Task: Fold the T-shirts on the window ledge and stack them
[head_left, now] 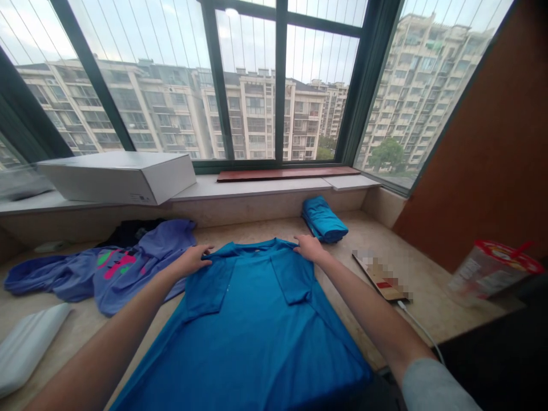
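A blue T-shirt (252, 331) lies spread on the stone ledge, its collar toward the window and its lower part reaching the near edge. Both short sleeves are folded inward over the front. At the left shoulder, my left hand (194, 260) has its fingers closed on the fabric. My right hand (309, 248) pinches the opposite shoulder beside the collar. Just beyond that hand sits a rolled blue garment (324, 219).
A purple garment (124, 268) with a pink and green print lies crumpled at left, near a white packet (32, 345). A white box (117, 176) rests on the windowsill. At right are a phone (381, 278) with a cable and a red-lidded clear tub (488, 274).
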The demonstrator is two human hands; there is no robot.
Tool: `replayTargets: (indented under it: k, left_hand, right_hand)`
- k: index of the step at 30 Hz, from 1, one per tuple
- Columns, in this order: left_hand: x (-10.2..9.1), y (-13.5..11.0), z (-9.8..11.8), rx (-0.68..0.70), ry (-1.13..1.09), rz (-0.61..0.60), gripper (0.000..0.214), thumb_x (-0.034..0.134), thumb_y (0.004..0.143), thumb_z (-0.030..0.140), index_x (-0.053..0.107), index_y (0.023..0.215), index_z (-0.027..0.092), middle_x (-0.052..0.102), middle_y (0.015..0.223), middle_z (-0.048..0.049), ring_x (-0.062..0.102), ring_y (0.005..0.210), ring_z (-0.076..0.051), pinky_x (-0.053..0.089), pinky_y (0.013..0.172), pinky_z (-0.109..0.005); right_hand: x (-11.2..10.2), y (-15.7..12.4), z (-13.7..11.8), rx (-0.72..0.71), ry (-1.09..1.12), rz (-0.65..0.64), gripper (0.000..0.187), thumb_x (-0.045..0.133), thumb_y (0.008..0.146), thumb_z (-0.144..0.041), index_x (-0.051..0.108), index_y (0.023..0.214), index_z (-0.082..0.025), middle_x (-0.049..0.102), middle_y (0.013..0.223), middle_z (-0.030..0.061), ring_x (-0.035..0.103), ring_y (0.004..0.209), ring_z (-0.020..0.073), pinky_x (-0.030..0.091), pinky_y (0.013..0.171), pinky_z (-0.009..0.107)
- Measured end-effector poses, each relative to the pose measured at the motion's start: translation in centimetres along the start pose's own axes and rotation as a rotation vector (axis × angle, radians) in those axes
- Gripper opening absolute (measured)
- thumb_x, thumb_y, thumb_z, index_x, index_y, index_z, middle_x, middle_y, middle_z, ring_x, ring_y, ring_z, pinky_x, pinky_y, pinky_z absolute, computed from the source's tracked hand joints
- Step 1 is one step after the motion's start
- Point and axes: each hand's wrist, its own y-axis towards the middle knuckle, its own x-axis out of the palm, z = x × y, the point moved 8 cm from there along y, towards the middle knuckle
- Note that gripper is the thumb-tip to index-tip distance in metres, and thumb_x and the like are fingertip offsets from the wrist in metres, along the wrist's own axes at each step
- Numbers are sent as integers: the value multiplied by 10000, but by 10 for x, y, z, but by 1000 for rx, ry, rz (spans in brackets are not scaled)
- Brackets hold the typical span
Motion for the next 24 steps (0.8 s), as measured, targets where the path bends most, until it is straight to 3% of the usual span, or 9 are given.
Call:
replayTargets:
  k: [3,8,11,14,18,21,24]
  left_hand:
    - [-1,-5,-2,4,34,-3,403,599,727,261,740,1093,172,786,994,-110,736,963,-303,542,851,-340]
    - [-11,-4,-2,-25,81,52,141,611,761,296,723,749,211,749,822,-83,722,853,-295,523,744,-327]
    - [-40,7,0,-78,104,187,159,601,801,322,713,806,210,724,908,-94,703,917,-296,526,756,-331]
    - [-82,19,8,-109,108,358,213,524,885,312,692,930,189,694,1048,-119,679,993,-283,526,841,-345]
    - [-123,10,21,-100,105,533,248,445,952,279,633,1067,164,681,1114,-137,648,1059,-296,493,938,-381]
    - [-117,-19,28,5,125,491,188,502,951,299,626,1039,189,703,1059,-98,658,1013,-277,487,910,-354]
    - [-80,-59,36,214,198,308,103,562,933,272,633,952,199,701,948,-72,657,912,-252,474,864,-345]
  right_hand:
    - [-3,0,0,1,13,-20,348,666,901,-309,711,1232,-209,732,1228,133,657,1181,305,483,935,352]
    - [-16,7,-1,-58,51,6,230,678,864,-250,789,1061,-212,772,1122,90,694,1080,259,489,879,289]
    - [-39,24,-1,-89,81,68,194,703,850,-224,788,1021,-185,777,1080,77,702,1024,221,492,834,239]
    - [-79,43,0,-81,110,198,204,643,899,-196,756,1066,-163,765,1097,104,689,1040,232,489,863,262]
    - [-129,45,0,-93,162,377,290,501,993,-235,653,1224,-149,726,1177,145,655,1114,268,475,926,333]
    - [-134,18,-4,-190,203,402,255,514,973,-225,650,1182,-174,723,1166,96,648,1108,237,466,941,309]
    - [-103,-27,-13,-368,230,277,192,573,890,-169,689,1042,-190,735,1056,57,665,989,212,478,879,284]
